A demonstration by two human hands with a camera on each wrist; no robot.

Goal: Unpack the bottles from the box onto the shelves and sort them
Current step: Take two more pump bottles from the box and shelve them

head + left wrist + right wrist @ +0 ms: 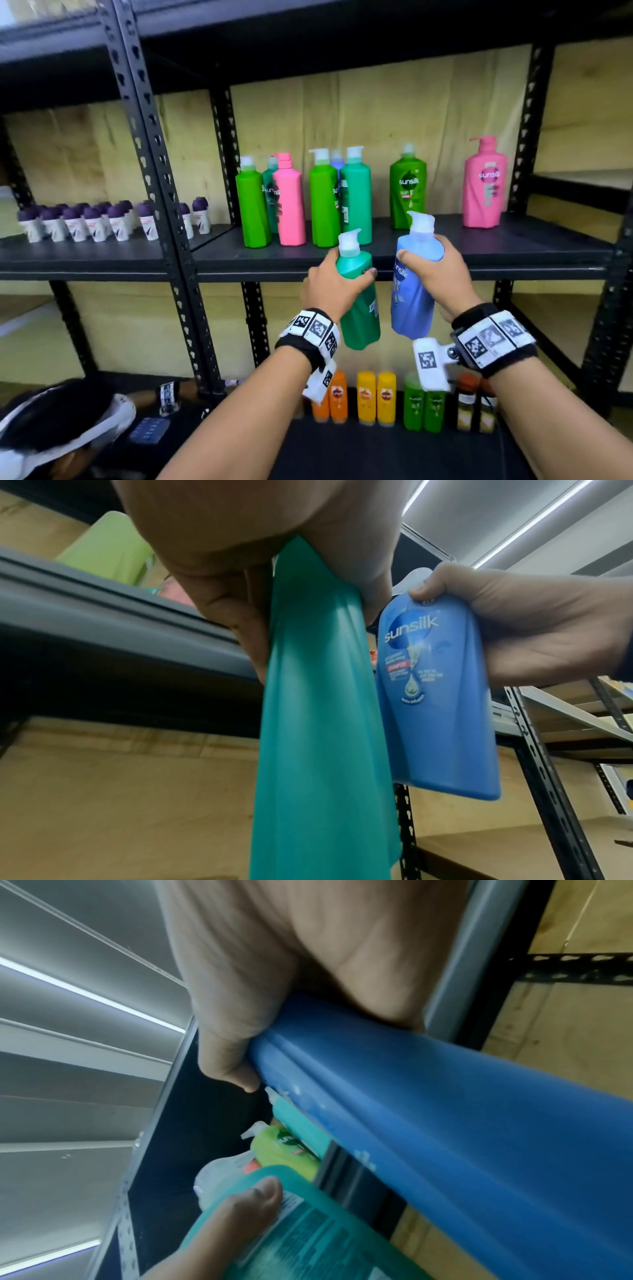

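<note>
Left hand: left hand [334, 279] wrapped round the shoulder of the teal bottle [359, 301], thumb across the front, just under the white pump; bottle hangs upright in the air, bottom free.
Right hand: right hand [436, 270] wrapped round the upper body of the blue bottle [412, 291], label facing left; also off any surface.
Position: both bottles side by side, near each other, in front of the lip of the middle shelf [513, 248], at 6 o'clock from the standing row.
Shelf stock: light green bottle [252, 209], pink bottle [291, 205] and teal ones crowd 10 o'clock; a green bottle [408, 192] at 12 and a pink pump bottle [484, 185] at 2 stand apart. Bare board between them.
Box: not in view.
Step, judged: carrying the pair up to set down by colour.
Risk 1: bases could catch the shelf lip if not raised enough, tipping a bottle out of a one-handed hold.
Risk 2: reaching the teal group at 10 o'clock means passing tight-packed tall bottles; a nudge could topple several.
Risk 3: the two held bottles may knock together.
</note>
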